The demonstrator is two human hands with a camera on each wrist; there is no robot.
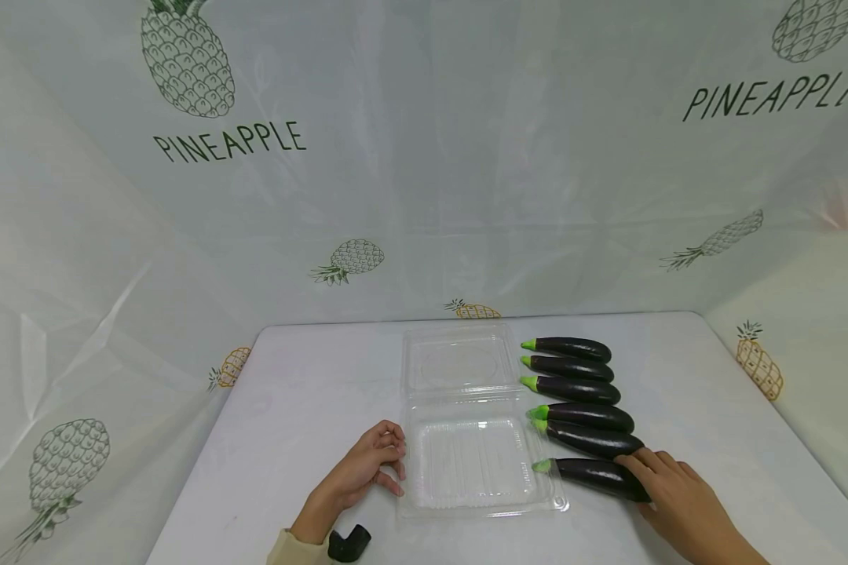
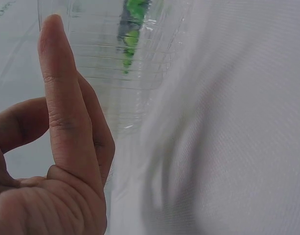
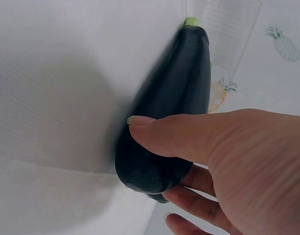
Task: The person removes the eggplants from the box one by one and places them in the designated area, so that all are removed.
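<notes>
A clear plastic clamshell box (image 1: pixel 473 463) lies unfolded on the table, its lid (image 1: pixel 459 359) toward the back. To its right, several dark eggplants (image 1: pixel 572 390) lie in a column, green stem ends pointing left. My right hand (image 1: pixel 685 498) holds the blunt end of the nearest eggplant (image 1: pixel 597 477), whose stem end overlaps the box's right rim. In the right wrist view the thumb presses on one side of that eggplant (image 3: pixel 174 93), with fingers at the other. By the box's left edge is my left hand (image 1: pixel 367 463), fingers loosely bent and holding nothing; whether it touches the rim, I cannot tell.
A white-covered table (image 1: pixel 311 377) carries everything. Behind and at the sides hangs a pale curtain (image 1: pixel 466 180) printed with pineapples. A small black curved object (image 1: pixel 349 543) shows beside the left wrist.
</notes>
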